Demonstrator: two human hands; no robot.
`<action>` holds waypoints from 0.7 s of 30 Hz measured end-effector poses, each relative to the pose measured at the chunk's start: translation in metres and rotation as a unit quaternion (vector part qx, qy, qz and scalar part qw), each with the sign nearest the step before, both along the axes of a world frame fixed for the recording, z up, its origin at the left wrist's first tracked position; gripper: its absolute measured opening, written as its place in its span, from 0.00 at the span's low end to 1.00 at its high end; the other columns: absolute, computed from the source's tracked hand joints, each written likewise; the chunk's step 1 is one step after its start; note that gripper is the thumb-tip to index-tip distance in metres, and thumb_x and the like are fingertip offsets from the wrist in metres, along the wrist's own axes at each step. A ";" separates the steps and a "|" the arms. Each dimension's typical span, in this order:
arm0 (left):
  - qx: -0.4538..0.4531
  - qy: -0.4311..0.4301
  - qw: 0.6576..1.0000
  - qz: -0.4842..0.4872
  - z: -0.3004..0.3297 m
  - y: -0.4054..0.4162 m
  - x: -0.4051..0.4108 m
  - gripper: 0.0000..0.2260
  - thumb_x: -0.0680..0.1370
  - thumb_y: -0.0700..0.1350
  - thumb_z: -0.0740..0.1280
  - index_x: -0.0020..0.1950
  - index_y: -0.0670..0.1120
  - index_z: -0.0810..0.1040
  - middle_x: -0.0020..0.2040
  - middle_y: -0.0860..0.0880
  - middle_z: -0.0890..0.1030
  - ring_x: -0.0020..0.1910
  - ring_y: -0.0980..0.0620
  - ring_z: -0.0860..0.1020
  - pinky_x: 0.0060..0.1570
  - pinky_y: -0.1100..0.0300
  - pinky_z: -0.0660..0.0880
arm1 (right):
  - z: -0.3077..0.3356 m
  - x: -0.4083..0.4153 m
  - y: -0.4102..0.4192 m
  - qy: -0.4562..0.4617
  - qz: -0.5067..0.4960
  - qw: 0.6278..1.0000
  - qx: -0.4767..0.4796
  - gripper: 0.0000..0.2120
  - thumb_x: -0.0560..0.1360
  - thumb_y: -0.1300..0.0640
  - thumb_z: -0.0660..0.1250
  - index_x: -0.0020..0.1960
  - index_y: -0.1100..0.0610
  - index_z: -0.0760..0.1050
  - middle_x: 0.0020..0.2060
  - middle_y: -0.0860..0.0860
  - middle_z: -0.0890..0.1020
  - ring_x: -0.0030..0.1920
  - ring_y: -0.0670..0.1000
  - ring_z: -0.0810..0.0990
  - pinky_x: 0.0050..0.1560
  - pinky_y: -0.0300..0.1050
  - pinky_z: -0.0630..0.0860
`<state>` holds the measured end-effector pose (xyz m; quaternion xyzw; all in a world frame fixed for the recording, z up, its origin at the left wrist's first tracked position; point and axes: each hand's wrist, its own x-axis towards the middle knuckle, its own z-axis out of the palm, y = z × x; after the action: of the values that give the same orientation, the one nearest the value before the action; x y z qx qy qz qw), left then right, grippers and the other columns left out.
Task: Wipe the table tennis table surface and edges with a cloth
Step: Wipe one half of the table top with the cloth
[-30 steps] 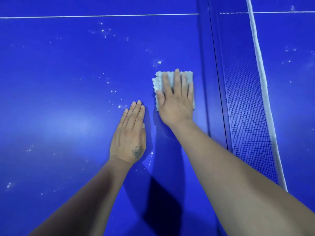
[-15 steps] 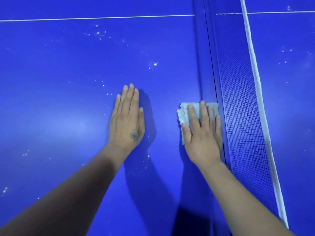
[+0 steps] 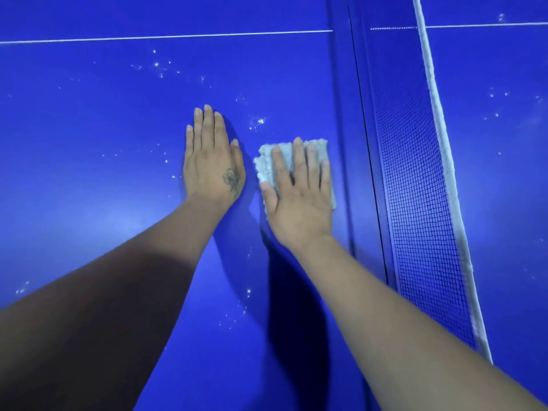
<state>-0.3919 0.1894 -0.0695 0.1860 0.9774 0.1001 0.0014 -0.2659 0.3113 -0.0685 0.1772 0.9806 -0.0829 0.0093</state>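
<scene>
Your right hand [image 3: 299, 200] is flat, fingers spread, pressing the cloth [image 3: 267, 161]; left hand [image 3: 212, 164] flat on table [image 3: 89, 129]. Keep even pressure, sweep toward the specks [image 3: 258, 122].

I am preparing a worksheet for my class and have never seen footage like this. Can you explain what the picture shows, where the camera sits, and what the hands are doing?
There is no machine here. A person wears a camera on the head, looking down at both arms. The shiny blue table tennis table fills the view, with white specks scattered on it and the dark mesh net with a white top band on the right. The right hand lies flat, straight fingers pressing a pale fluffy cloth onto the surface. The left hand rests flat on the table beside it, holding nothing.
</scene>
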 end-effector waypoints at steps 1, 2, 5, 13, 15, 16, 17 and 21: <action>-0.003 0.003 1.000 0.004 0.000 0.003 -0.003 0.28 0.88 0.50 0.49 0.86 0.36 0.56 0.87 0.39 0.54 0.87 0.41 0.49 0.86 0.45 0.48 | 0.000 0.011 -0.006 0.004 0.020 1.000 -0.002 0.31 0.87 0.40 0.49 0.87 0.50 0.53 0.86 0.58 0.50 0.86 0.60 0.46 0.83 0.64 0.47; -0.007 0.006 1.000 0.008 -0.001 0.005 -0.005 0.29 0.88 0.51 0.48 0.86 0.37 0.56 0.87 0.40 0.54 0.87 0.41 0.49 0.86 0.45 0.49 | -0.001 0.023 -0.009 0.006 0.036 0.999 -0.004 0.31 0.87 0.40 0.51 0.87 0.50 0.53 0.86 0.57 0.51 0.86 0.59 0.47 0.83 0.64 0.48; -0.018 0.004 1.000 0.017 -0.004 0.008 -0.008 0.31 0.87 0.53 0.45 0.86 0.37 0.56 0.88 0.41 0.54 0.87 0.41 0.49 0.85 0.43 0.49 | -0.001 0.057 -0.004 0.005 0.039 0.999 0.004 0.30 0.87 0.40 0.53 0.86 0.49 0.54 0.86 0.55 0.52 0.86 0.57 0.48 0.83 0.63 0.51; -0.057 0.009 0.998 0.022 -0.008 0.008 -0.009 0.31 0.86 0.52 0.43 0.87 0.40 0.54 0.88 0.44 0.52 0.87 0.44 0.49 0.85 0.42 0.49 | 0.000 0.054 0.044 -0.017 -0.071 0.997 0.020 0.33 0.87 0.39 0.49 0.87 0.53 0.50 0.86 0.55 0.50 0.86 0.56 0.46 0.84 0.62 0.48; -0.059 0.011 0.998 0.021 -0.008 0.008 -0.009 0.31 0.86 0.52 0.43 0.87 0.40 0.54 0.88 0.45 0.52 0.87 0.44 0.49 0.85 0.42 0.49 | -0.001 0.029 0.057 -0.016 -0.101 0.995 0.010 0.33 0.87 0.38 0.47 0.87 0.52 0.49 0.86 0.55 0.49 0.86 0.56 0.44 0.84 0.62 0.45; -0.059 0.013 0.998 0.022 -0.009 0.008 -0.010 0.30 0.86 0.52 0.44 0.87 0.40 0.54 0.88 0.45 0.52 0.87 0.44 0.49 0.85 0.43 0.49 | -0.002 0.014 0.063 -0.012 -0.113 0.993 0.007 0.33 0.87 0.38 0.46 0.87 0.52 0.48 0.86 0.55 0.48 0.86 0.56 0.44 0.84 0.62 0.44; -0.057 0.013 0.998 0.023 -0.009 0.008 -0.010 0.30 0.86 0.51 0.44 0.87 0.40 0.54 0.88 0.45 0.52 0.87 0.45 0.49 0.85 0.43 0.49 | -0.003 -0.001 0.067 -0.007 -0.123 0.992 0.007 0.33 0.87 0.37 0.45 0.87 0.52 0.48 0.86 0.55 0.48 0.86 0.56 0.43 0.84 0.62 0.44; -0.042 0.011 0.999 0.021 -0.009 0.009 -0.011 0.31 0.85 0.50 0.45 0.87 0.40 0.56 0.88 0.45 0.54 0.87 0.44 0.50 0.85 0.42 0.50 | -0.005 -0.061 0.069 0.015 -0.136 0.991 0.011 0.33 0.86 0.38 0.47 0.86 0.54 0.52 0.86 0.58 0.51 0.86 0.59 0.48 0.84 0.63 0.45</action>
<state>-0.4028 0.1982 -0.0781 0.1661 0.9844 0.0572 -0.0034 -0.3269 0.3800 -0.0731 0.3078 0.9483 -0.0753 -0.0185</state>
